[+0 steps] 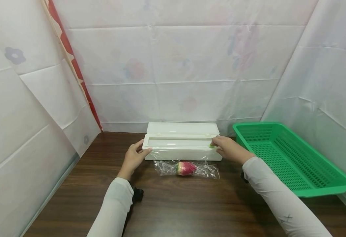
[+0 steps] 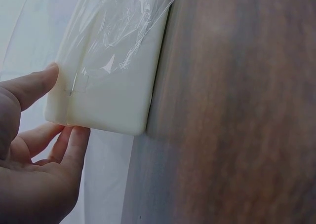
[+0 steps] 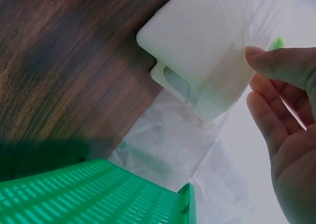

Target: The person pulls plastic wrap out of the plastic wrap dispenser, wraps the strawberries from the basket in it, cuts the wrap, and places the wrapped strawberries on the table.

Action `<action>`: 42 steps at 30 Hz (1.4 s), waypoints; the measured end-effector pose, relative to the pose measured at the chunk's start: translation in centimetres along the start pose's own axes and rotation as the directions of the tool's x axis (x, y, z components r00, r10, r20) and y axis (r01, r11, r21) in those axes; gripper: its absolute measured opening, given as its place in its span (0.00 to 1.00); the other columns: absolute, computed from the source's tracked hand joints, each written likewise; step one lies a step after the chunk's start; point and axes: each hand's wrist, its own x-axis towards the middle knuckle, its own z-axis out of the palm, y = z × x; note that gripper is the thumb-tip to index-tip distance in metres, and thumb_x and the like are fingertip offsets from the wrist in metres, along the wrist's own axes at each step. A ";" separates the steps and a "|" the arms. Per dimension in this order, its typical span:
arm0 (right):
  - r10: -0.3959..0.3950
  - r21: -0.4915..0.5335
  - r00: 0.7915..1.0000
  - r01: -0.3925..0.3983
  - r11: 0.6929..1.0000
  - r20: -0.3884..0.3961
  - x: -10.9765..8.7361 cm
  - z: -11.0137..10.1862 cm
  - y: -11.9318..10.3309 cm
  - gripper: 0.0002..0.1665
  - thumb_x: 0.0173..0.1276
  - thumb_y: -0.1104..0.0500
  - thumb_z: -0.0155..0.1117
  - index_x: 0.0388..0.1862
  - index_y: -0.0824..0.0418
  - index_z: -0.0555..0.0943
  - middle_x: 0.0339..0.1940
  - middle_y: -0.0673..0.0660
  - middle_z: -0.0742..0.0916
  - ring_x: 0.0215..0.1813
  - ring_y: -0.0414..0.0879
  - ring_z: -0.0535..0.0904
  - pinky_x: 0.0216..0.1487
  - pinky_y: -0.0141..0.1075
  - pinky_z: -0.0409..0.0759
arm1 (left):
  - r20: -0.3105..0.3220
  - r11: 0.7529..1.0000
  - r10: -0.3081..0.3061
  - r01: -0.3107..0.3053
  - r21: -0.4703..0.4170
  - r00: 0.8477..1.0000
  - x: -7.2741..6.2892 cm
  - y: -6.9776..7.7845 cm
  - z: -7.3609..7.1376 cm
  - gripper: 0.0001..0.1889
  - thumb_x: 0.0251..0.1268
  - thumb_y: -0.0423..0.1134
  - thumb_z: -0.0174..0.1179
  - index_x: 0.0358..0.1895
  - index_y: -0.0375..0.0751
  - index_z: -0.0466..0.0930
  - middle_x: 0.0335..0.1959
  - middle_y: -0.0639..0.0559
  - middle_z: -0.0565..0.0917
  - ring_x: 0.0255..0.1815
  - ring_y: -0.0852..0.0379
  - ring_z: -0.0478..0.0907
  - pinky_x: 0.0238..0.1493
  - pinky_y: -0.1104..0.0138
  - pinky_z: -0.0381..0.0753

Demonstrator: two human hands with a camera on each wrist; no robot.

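A white cling film dispenser (image 1: 183, 154) lies lengthwise on the table with its lid (image 1: 182, 128) tipped back. My left hand (image 1: 132, 159) grips its left end, thumb on the front edge and fingers against the end face in the left wrist view. At the right end, my right hand (image 1: 230, 149) pinches the small green slide cutter (image 1: 211, 145); the cutter's green tip (image 3: 276, 44) shows beside the thumb. Clear film (image 2: 116, 26) drapes down the dispenser's front. Just before it lies a red, strawberry-like fruit (image 1: 186, 168) in clear film.
A green slotted plastic basket (image 1: 333, 191) stands to the right, near my right forearm. The brown wood-grain table (image 1: 173, 210) runs back to white patterned sheets (image 1: 185, 65) hanging behind and at both sides.
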 end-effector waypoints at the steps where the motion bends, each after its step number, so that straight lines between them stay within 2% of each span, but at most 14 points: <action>1: -0.009 0.004 1.000 0.009 1.000 -0.003 0.0 0.0 0.0 0.17 0.58 0.75 0.73 0.42 0.63 0.79 0.42 0.56 0.84 0.46 0.52 0.83 0.45 0.45 0.83 | 0.000 1.000 0.002 -0.002 -0.001 1.000 0.0 0.0 0.0 0.37 0.67 0.42 0.69 0.74 0.33 0.64 0.65 0.35 0.66 0.66 0.41 0.72 0.64 0.57 0.74; 8: -0.050 0.009 0.999 0.050 0.999 -0.015 0.3 0.1 -0.2 0.22 0.55 0.80 0.69 0.46 0.63 0.81 0.45 0.58 0.85 0.51 0.55 0.81 0.52 0.49 0.81 | 0.000 1.000 0.005 -0.005 -0.005 1.000 0.0 -0.1 -0.1 0.38 0.66 0.42 0.69 0.74 0.32 0.64 0.65 0.34 0.66 0.66 0.40 0.72 0.63 0.56 0.74; 12: -0.008 0.012 1.000 0.007 1.000 0.021 0.3 -0.3 -0.5 0.20 0.57 0.78 0.69 0.47 0.63 0.81 0.47 0.58 0.85 0.52 0.56 0.80 0.53 0.50 0.80 | 0.006 1.000 0.002 -0.002 0.001 1.000 0.0 -0.1 0.0 0.37 0.67 0.42 0.68 0.75 0.32 0.63 0.66 0.34 0.66 0.66 0.40 0.72 0.64 0.56 0.74; 18: 0.082 0.026 0.993 -0.084 0.996 0.084 0.5 -1.1 -0.9 0.18 0.60 0.68 0.72 0.50 0.65 0.84 0.47 0.60 0.84 0.50 0.56 0.79 0.49 0.49 0.80 | 0.009 1.000 -0.002 0.002 -0.003 1.000 0.0 0.1 0.2 0.37 0.67 0.41 0.68 0.75 0.31 0.63 0.65 0.34 0.66 0.66 0.40 0.72 0.64 0.57 0.74; 23: 0.162 0.017 0.987 -0.162 0.987 -0.004 0.8 -0.5 -2.3 0.17 0.62 0.63 0.74 0.49 0.68 0.84 0.41 0.61 0.83 0.44 0.54 0.80 0.44 0.46 0.82 | 0.010 1.000 -0.001 0.001 -0.006 1.000 -0.1 0.1 0.1 0.37 0.67 0.42 0.68 0.75 0.32 0.63 0.66 0.34 0.65 0.66 0.40 0.71 0.64 0.56 0.74; 27: 0.274 0.030 0.959 -0.273 0.962 -0.066 1.1 0.5 -3.4 0.16 0.64 0.60 0.74 0.46 0.68 0.84 0.36 0.58 0.81 0.37 0.49 0.79 0.38 0.42 0.82 | 0.006 1.000 0.002 -0.002 0.002 1.000 -0.1 0.1 0.0 0.37 0.67 0.42 0.68 0.74 0.32 0.63 0.67 0.34 0.65 0.66 0.40 0.72 0.63 0.56 0.74; 30: 0.314 0.039 0.945 -0.311 0.950 -0.088 1.0 1.0 -3.4 0.14 0.64 0.60 0.74 0.44 0.67 0.84 0.33 0.56 0.81 0.33 0.46 0.77 0.35 0.41 0.80 | 0.005 1.000 -0.004 0.004 0.002 1.000 0.0 0.0 0.1 0.38 0.67 0.43 0.68 0.75 0.32 0.63 0.66 0.34 0.66 0.66 0.40 0.72 0.63 0.56 0.75; 37: 0.321 0.068 0.940 -0.314 0.947 -0.115 0.9 1.5 -2.8 0.11 0.62 0.59 0.76 0.40 0.63 0.85 0.31 0.52 0.83 0.35 0.45 0.79 0.37 0.40 0.81 | 0.011 1.000 -0.013 0.013 0.010 1.000 0.0 -0.1 0.0 0.38 0.67 0.44 0.68 0.75 0.34 0.63 0.65 0.35 0.66 0.66 0.41 0.72 0.64 0.56 0.74; 42: 0.282 0.049 0.951 -0.278 0.959 -0.128 0.9 1.5 -2.6 0.09 0.62 0.62 0.76 0.38 0.61 0.85 0.32 0.52 0.83 0.35 0.46 0.81 0.37 0.41 0.82 | 0.016 1.000 -0.007 0.006 0.031 1.000 -0.1 -0.1 -0.1 0.38 0.68 0.46 0.67 0.76 0.34 0.62 0.66 0.35 0.66 0.65 0.40 0.72 0.63 0.54 0.74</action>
